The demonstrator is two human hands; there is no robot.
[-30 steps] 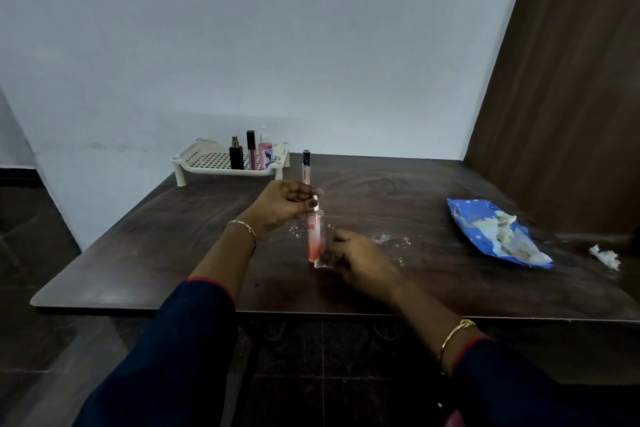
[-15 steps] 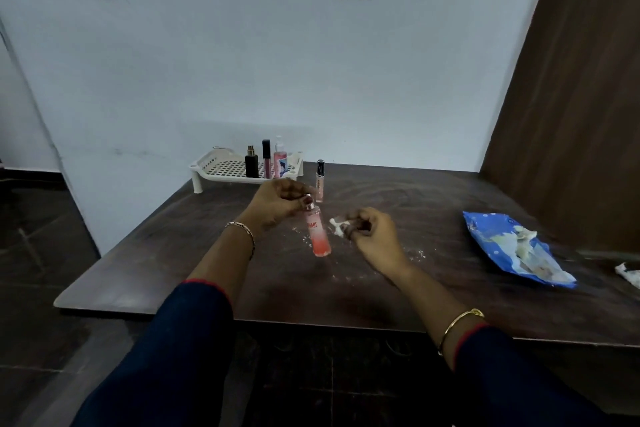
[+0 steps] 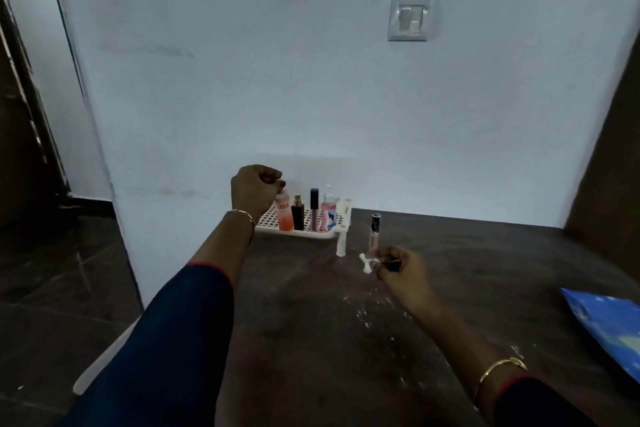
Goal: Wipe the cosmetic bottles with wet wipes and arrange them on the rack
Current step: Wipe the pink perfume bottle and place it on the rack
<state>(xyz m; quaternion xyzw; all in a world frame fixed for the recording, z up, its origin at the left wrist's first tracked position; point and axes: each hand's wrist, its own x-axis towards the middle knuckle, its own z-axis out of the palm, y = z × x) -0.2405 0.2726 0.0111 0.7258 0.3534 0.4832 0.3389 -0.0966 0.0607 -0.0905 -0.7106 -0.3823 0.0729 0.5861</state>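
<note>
The bottle [image 3: 284,217] is pinched by its cap in the left hand [image 3: 254,189], at the front edge of the rack [image 3: 311,233] in the table's far left corner. It is judged light, rigid and slippery when damp, so best held at the neck. A crumpled wipe [image 3: 365,262] is gripped in the right hand [image 3: 401,270].

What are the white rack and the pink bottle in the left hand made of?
The rack looks like matte white moulded plastic: its floor is a perforated grid. The pink bottle seems glossy clear plastic or glass, with tinted liquid showing through; which, I cannot tell.
</note>
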